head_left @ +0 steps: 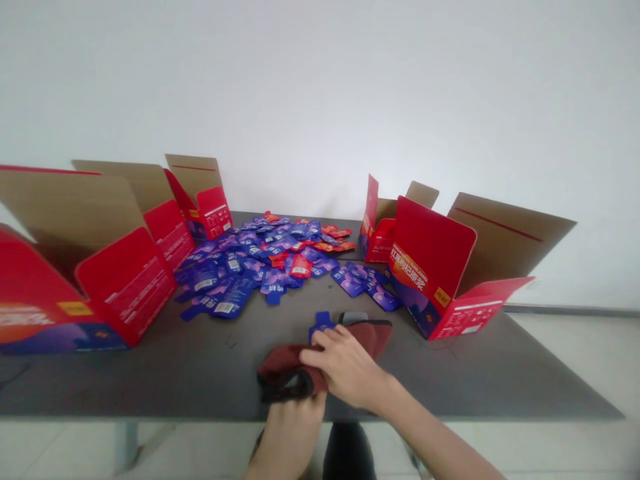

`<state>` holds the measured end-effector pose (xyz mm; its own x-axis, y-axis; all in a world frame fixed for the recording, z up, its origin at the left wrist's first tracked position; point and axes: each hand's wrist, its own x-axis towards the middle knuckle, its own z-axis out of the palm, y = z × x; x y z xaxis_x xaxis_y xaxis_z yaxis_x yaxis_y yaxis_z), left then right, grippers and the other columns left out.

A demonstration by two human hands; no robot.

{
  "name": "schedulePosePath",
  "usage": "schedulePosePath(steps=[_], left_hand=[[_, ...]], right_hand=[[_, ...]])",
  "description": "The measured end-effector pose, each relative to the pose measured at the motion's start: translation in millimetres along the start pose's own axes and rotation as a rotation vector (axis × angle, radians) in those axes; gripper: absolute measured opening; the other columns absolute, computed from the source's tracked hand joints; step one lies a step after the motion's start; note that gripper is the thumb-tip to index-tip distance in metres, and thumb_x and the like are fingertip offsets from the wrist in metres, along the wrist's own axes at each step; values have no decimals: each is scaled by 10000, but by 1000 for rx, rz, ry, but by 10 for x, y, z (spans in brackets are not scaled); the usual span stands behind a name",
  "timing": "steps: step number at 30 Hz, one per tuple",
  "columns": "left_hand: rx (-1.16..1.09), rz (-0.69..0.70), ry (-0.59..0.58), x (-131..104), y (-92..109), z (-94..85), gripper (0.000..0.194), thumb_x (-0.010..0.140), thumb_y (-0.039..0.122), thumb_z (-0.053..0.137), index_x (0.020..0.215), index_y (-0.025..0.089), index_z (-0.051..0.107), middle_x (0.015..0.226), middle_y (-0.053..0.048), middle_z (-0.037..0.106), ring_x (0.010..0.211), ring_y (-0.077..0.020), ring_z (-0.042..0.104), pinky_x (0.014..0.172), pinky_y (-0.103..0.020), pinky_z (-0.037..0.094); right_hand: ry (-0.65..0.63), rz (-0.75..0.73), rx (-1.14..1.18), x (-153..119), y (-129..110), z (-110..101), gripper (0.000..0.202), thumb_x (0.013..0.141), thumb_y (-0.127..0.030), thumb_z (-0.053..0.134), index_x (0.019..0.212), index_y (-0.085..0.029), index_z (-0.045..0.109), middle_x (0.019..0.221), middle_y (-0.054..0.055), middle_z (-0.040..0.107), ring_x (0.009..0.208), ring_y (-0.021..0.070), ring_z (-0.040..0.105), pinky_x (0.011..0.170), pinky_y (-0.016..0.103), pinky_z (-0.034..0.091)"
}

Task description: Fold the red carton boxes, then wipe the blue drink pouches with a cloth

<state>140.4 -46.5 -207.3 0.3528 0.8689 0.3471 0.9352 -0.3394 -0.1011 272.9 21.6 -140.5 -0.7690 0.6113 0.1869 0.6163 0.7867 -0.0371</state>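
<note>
A maroon cloth item with black edging (280, 363) lies bunched at the front of the table; I cannot tell what kind it is. My right hand (345, 367) is closed on its upper side, with fingers bent over the fabric. My left hand (299, 413) comes up from the table's front edge against the cloth, its fingers hidden by the fabric. Just beyond my right fingers, a blue sachet (323, 320) shows in part. Another maroon piece with black and grey trim (373, 333) sticks out to the right of my right hand.
A heap of blue and red sachets (235, 293) covers the table's middle back. Open red cartons stand at the left (125, 287) and right (430, 267), flaps raised. A few blue sachets (367, 283) lie by the right cartons. A white wall (320, 100) rises behind the grey table (200, 373).
</note>
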Motion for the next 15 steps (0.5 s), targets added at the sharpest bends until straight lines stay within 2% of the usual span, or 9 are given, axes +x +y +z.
schedulePosePath(steps=[3,5,8,11,15], left_hand=[[-23,106,35,8,-37,-1,338,666,-36,490,876,153,676,787,-87,702,702,-209,660,676,-319,540],[-36,166,81,38,-68,-21,383,683,-38,481,986,123,651,897,-112,700,774,-207,657,735,-323,533],[-72,165,76,88,-97,-54,425,703,-49,465,1069,106,614,983,-120,687,803,-202,655,739,-323,533],[-90,134,45,104,-100,-49,415,707,-53,465,1053,117,619,975,-111,691,780,-200,657,711,-328,536],[-123,101,66,63,-88,37,429,697,-49,460,1059,124,610,951,-107,691,777,-196,650,716,-317,523]], right_hand=[[-50,-32,-13,51,42,158,195,899,-306,384,960,-274,566,848,11,515,771,144,469,685,284,268],[-46,35,-55,217,188,255,206,897,-295,378,988,-282,563,862,14,527,774,150,483,692,291,273],[-30,177,-99,509,419,295,238,883,-261,391,1067,-276,541,899,31,547,787,164,505,714,304,287],[11,232,-100,612,484,163,272,894,-222,354,1106,-257,521,935,41,547,830,170,508,749,312,293],[129,159,-75,338,265,-94,264,904,-193,320,1046,-248,536,907,31,532,820,162,473,732,301,282]])
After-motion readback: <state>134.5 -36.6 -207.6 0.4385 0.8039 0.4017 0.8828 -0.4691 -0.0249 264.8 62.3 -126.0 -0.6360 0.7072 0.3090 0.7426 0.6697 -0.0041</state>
